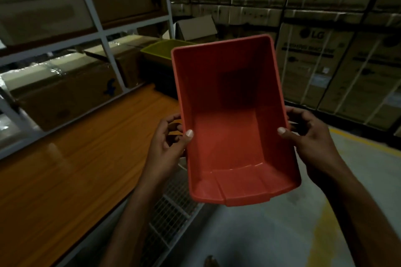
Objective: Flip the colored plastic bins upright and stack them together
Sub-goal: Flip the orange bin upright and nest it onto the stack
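Observation:
A red plastic bin (232, 119) is held up in the air in front of me, open side facing me, empty inside. My left hand (169, 138) grips its left rim with the thumb inside the wall. My right hand (308, 136) grips the right rim the same way. Behind the red bin, a yellow-green bin (158, 52) stands upright at the far end of the wooden table (71, 171), partly hidden by the red one.
A white metal rack (104, 37) with taped cartons runs along the left behind the table. Stacked cardboard boxes (338, 67) fill the back and right. A white wire grille (171, 212) lies under the table edge; grey floor with a yellow line (321, 230) is at right.

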`<action>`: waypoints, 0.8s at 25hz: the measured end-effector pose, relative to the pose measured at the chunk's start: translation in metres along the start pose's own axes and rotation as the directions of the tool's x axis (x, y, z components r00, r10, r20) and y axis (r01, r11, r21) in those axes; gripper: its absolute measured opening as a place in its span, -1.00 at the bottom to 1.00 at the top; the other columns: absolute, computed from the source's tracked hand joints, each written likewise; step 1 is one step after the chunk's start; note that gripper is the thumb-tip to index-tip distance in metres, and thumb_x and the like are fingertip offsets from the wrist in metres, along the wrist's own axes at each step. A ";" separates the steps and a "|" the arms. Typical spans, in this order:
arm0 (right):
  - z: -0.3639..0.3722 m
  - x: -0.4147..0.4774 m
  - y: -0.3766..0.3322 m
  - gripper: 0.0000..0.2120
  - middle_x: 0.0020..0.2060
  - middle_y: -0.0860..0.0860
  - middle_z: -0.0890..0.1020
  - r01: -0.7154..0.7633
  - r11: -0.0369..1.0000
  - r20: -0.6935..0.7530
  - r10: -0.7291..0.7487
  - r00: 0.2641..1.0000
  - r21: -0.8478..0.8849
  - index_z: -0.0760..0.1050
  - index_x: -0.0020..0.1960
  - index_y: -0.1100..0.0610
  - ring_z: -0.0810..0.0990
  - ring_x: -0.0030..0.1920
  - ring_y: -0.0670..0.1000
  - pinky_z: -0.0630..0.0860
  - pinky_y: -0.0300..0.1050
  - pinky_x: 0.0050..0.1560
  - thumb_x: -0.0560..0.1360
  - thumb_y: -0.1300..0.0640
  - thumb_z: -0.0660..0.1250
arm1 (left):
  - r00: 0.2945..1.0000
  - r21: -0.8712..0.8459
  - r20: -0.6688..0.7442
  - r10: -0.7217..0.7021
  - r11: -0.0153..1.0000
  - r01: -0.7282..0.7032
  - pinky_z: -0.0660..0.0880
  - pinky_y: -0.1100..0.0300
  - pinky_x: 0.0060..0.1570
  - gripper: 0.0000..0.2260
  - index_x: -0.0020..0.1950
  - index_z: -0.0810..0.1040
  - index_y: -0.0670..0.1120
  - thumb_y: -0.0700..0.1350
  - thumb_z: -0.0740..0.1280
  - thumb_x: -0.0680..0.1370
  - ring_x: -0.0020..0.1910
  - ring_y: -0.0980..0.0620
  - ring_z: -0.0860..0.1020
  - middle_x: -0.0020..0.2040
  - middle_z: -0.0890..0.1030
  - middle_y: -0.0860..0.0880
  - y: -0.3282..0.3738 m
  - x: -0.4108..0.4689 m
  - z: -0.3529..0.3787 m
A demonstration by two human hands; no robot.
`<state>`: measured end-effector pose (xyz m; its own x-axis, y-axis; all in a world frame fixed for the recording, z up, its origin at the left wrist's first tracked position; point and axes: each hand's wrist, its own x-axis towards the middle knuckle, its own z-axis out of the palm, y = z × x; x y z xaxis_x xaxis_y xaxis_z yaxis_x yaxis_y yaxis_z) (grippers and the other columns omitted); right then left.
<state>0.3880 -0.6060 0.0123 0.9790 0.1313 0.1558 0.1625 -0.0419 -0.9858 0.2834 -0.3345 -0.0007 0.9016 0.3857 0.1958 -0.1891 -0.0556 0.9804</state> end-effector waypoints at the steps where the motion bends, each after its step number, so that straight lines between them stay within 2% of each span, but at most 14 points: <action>1: 0.003 0.022 -0.004 -0.55 0.17 0.00 0.66 0.020 1.000 0.016 -0.020 1.000 0.010 0.58 0.20 -0.12 0.63 0.18 0.11 0.62 0.04 0.06 0.53 0.39 0.37 | 0.999 -0.012 -0.016 0.031 0.999 -0.031 0.65 0.13 -0.12 -0.64 0.37 0.48 0.09 -0.11 0.40 0.59 0.10 0.01 0.66 0.18 0.60 -0.01 0.004 0.019 0.003; 3: 0.013 0.064 -0.014 -0.56 0.18 0.05 0.67 0.058 0.998 0.044 -0.059 0.997 0.023 0.57 0.25 -0.07 0.63 0.21 0.17 0.63 0.12 0.15 0.54 0.39 0.36 | 0.994 -0.015 -0.045 0.096 0.995 -0.097 0.63 0.17 -0.13 -0.65 0.38 0.49 0.05 -0.13 0.39 0.60 0.11 0.04 0.65 0.20 0.60 -0.02 0.013 0.056 0.003; 7: 0.043 0.147 -0.044 -0.59 0.18 0.03 0.67 0.097 0.993 0.106 -0.104 0.989 0.074 0.53 0.33 0.02 0.66 0.20 0.08 0.63 0.00 0.10 0.57 0.38 0.33 | 0.972 0.020 -0.130 0.193 0.981 -0.192 0.62 0.26 -0.13 -0.63 0.40 0.48 0.03 -0.14 0.38 0.61 0.11 0.20 0.64 0.16 0.64 0.13 0.036 0.132 -0.004; 10: 0.068 0.208 -0.062 -0.59 0.21 0.01 0.66 0.143 0.983 0.155 -0.160 0.975 0.113 0.53 0.34 -0.01 0.66 0.19 0.03 0.65 -0.06 -0.02 0.58 0.34 0.34 | 0.952 0.057 -0.163 0.258 0.966 -0.252 0.64 0.21 -0.06 -0.61 0.44 0.45 0.01 -0.10 0.37 0.62 0.19 0.14 0.63 0.25 0.63 0.05 0.049 0.187 -0.013; 13: 0.091 0.268 -0.073 -0.57 0.22 0.02 0.65 0.186 0.969 0.191 -0.216 0.957 0.163 0.51 0.37 0.04 0.66 0.19 0.01 0.65 -0.19 -0.10 0.56 0.36 0.35 | 0.927 0.092 -0.239 0.290 0.957 -0.276 0.65 0.21 -0.06 -0.61 0.46 0.44 0.03 -0.08 0.35 0.63 0.19 0.17 0.62 0.24 0.62 0.08 0.059 0.233 -0.015; 16: 0.114 0.327 -0.076 -0.57 0.22 0.07 0.65 0.187 0.952 0.249 -0.247 0.936 0.242 0.53 0.35 0.06 0.67 0.19 0.06 0.65 -0.18 -0.10 0.55 0.39 0.36 | 0.895 0.122 -0.324 0.306 0.952 -0.281 0.67 0.17 -0.06 -0.63 0.45 0.44 0.06 -0.06 0.33 0.63 0.19 0.14 0.62 0.26 0.61 0.08 0.063 0.273 -0.013; 20: 0.141 0.403 -0.078 -0.60 0.17 0.07 0.69 0.175 0.937 0.337 -0.277 0.900 0.302 0.57 0.25 0.03 0.69 0.14 0.03 0.66 -0.12 -0.07 0.54 0.41 0.35 | 0.839 0.186 -0.424 0.341 0.939 -0.288 0.67 0.06 -0.02 -0.66 0.44 0.47 0.01 -0.09 0.32 0.65 0.20 0.03 0.62 0.26 0.58 -0.01 0.063 0.329 -0.012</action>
<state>0.7523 -0.4101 0.1427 0.7949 0.4631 0.3920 0.2865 0.2830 -0.9153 0.5635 -0.2000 0.1254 0.5269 0.6953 0.4888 -0.3644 -0.3348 0.8690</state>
